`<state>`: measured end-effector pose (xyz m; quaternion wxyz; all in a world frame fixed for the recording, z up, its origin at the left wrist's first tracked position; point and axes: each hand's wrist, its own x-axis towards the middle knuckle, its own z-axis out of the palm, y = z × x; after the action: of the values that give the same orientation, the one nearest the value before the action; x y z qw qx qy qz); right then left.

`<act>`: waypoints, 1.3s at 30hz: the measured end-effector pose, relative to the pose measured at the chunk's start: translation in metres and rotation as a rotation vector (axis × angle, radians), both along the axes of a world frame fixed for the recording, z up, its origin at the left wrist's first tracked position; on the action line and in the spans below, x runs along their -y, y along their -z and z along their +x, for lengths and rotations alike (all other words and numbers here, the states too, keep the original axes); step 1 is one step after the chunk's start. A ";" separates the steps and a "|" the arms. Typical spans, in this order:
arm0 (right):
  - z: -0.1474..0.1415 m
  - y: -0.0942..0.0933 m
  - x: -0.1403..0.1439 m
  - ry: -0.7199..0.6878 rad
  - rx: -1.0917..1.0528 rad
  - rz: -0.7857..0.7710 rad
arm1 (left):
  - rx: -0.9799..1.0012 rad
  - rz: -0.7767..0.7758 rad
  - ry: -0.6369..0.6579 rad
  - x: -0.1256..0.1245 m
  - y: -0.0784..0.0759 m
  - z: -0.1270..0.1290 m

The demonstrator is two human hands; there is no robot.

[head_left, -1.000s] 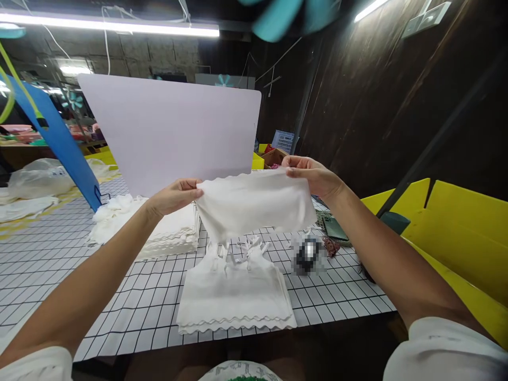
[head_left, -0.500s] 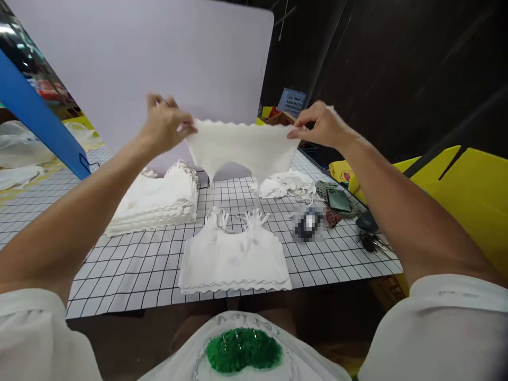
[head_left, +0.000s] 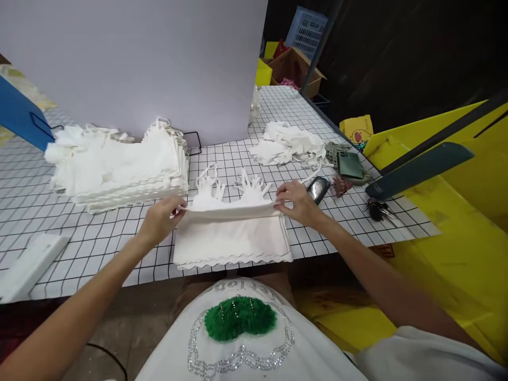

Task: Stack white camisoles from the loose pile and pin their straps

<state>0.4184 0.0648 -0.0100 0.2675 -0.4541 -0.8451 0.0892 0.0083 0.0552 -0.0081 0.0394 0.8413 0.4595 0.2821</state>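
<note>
Both your hands pinch one white crop top (head_left: 232,212) by its upper edge: your left hand (head_left: 162,217) clamps the left corner between thumb and fingers, your right hand (head_left: 297,202) the right corner. It lies over a small pile of matching tops (head_left: 234,248) at the near edge of the grid-patterned table (head_left: 119,241). A taller stack of white tops (head_left: 119,166) sits to the left.

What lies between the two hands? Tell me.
In the head view, the folded white garment spans from the left hand to the right hand, over the small pile of tops.
</note>
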 end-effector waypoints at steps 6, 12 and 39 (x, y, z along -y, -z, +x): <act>-0.002 0.008 0.052 -0.038 -0.145 0.164 | 0.030 0.120 0.008 0.050 0.016 -0.010; 0.001 0.033 0.095 -0.086 0.052 0.098 | -0.028 0.055 0.132 0.079 0.033 -0.013; -0.037 0.012 0.046 -0.035 -0.078 0.139 | 0.255 -0.198 -0.123 0.047 0.030 0.008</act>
<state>0.3813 0.0185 -0.0221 0.3297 -0.4158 -0.8459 0.0528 0.0158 0.0079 -0.0382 0.1625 0.7609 0.5271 0.3417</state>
